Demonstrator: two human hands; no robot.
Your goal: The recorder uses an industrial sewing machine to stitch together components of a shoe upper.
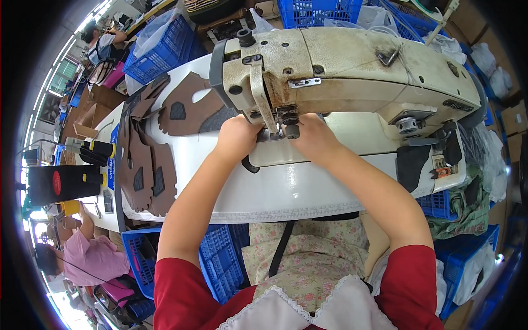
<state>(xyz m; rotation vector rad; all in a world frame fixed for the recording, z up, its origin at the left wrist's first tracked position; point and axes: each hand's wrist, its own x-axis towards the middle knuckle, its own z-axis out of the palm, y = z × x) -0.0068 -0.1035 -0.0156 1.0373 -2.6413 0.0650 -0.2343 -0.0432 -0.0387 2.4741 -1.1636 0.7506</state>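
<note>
A cream sewing machine [357,60] stretches across the table in front of me. My left hand [238,136] is curled just left of the presser foot [270,135], its fingertips partly hidden. On the other side of the needle area, my right hand [314,141] is also curled, partly behind the machine's head. Whatever lies between the fingers is too covered to make out. A brown cut piece with dark grey patches [192,113] lies flat beyond my left hand, its edge reaching close to it. More brown cut pieces [144,170] are piled at the table's left end.
A ruler strip [286,211] runs along the white table's front edge. A dark scrap [412,166] and a small tool tray [441,166] sit at the right. Blue crates [220,253] stand below. Other people [93,256] sit at left; a black machine [60,184] stands nearby.
</note>
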